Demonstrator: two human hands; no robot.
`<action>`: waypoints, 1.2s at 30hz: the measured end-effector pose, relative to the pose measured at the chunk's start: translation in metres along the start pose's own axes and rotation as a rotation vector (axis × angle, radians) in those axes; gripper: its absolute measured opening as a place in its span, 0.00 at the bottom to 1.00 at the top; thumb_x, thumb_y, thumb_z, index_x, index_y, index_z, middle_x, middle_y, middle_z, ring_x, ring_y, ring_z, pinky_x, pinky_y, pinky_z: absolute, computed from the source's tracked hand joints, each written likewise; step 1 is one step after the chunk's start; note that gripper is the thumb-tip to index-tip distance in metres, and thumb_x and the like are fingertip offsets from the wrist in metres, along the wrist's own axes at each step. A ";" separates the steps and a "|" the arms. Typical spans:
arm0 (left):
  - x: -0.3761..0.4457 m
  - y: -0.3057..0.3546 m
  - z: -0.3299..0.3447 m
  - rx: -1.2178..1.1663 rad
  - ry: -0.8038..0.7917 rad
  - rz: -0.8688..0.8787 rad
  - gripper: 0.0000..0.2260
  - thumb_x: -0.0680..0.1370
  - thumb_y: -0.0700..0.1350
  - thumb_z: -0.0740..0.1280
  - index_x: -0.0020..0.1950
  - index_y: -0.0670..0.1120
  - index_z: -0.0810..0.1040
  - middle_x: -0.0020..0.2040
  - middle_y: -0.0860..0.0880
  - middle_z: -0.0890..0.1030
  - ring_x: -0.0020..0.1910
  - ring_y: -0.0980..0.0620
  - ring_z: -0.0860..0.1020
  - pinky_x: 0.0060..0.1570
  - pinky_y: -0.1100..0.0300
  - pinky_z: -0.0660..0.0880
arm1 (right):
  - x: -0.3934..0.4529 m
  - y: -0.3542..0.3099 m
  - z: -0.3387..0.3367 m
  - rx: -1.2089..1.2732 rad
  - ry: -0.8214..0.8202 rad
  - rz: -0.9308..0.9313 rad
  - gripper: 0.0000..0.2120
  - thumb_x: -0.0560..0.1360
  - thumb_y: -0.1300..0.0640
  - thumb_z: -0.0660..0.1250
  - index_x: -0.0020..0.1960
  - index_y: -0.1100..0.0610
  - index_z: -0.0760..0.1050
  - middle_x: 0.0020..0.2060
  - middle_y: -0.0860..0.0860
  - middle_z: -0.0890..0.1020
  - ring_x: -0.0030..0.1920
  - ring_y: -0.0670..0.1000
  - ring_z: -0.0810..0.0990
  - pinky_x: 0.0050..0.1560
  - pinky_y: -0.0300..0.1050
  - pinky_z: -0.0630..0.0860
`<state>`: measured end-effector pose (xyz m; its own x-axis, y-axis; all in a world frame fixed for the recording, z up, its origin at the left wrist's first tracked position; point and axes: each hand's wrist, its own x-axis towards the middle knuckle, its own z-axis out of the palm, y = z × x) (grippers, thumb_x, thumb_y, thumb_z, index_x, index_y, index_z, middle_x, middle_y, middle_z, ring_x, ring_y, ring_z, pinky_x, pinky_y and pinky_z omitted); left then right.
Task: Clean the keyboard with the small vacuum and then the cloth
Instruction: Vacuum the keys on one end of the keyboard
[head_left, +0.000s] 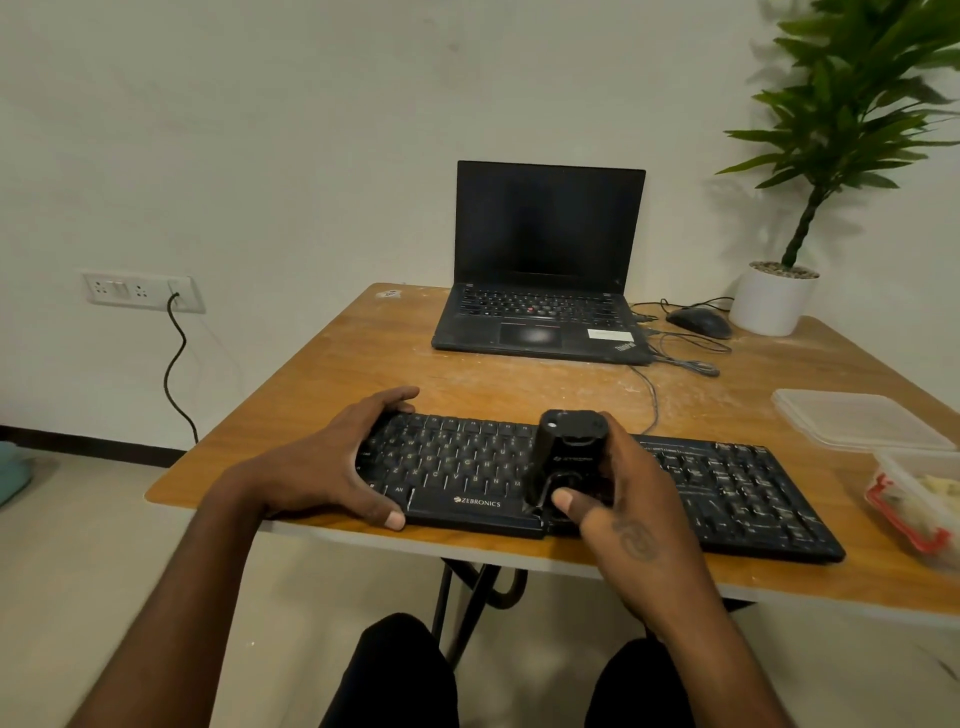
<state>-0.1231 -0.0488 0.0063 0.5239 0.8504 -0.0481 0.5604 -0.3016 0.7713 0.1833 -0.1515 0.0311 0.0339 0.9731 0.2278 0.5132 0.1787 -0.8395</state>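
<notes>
The vacuuming step looks under way: the right hand (618, 499) grips the small vacuum (563, 460) upright on the keyboard (727, 493), lower centre of frame, while the left hand (332, 462) clasps its left end. Next, probably sweep along the keys. No cloth in sight.

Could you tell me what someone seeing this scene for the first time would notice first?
Probably the small vacuum, held upright by the right hand on the middle of the black keyboard at the table's near edge. The left hand grips the keyboard's left end. Behind, an open laptop with a dark screen.
</notes>
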 end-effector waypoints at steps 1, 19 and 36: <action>0.000 0.000 0.000 -0.003 0.002 -0.001 0.57 0.59 0.60 0.85 0.78 0.75 0.52 0.76 0.63 0.62 0.72 0.61 0.68 0.68 0.60 0.73 | -0.002 0.003 -0.004 0.014 0.013 -0.005 0.25 0.73 0.66 0.72 0.62 0.43 0.73 0.50 0.35 0.82 0.53 0.35 0.79 0.49 0.39 0.75; 0.000 0.001 0.000 -0.014 -0.004 -0.006 0.57 0.59 0.59 0.85 0.78 0.75 0.53 0.76 0.64 0.63 0.73 0.62 0.67 0.67 0.61 0.72 | -0.008 0.003 0.007 -0.047 0.031 -0.046 0.28 0.74 0.64 0.72 0.69 0.45 0.70 0.59 0.41 0.82 0.63 0.44 0.78 0.60 0.43 0.78; 0.001 0.000 0.000 0.018 -0.008 -0.004 0.56 0.62 0.55 0.84 0.80 0.72 0.51 0.77 0.63 0.62 0.71 0.64 0.68 0.61 0.68 0.73 | -0.006 -0.007 0.019 -0.040 -0.003 -0.085 0.25 0.75 0.65 0.71 0.65 0.44 0.70 0.46 0.36 0.80 0.48 0.32 0.77 0.39 0.28 0.71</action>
<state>-0.1229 -0.0481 0.0059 0.5264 0.8484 -0.0561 0.5740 -0.3059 0.7596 0.1633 -0.1558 0.0261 -0.0134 0.9551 0.2960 0.5483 0.2546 -0.7966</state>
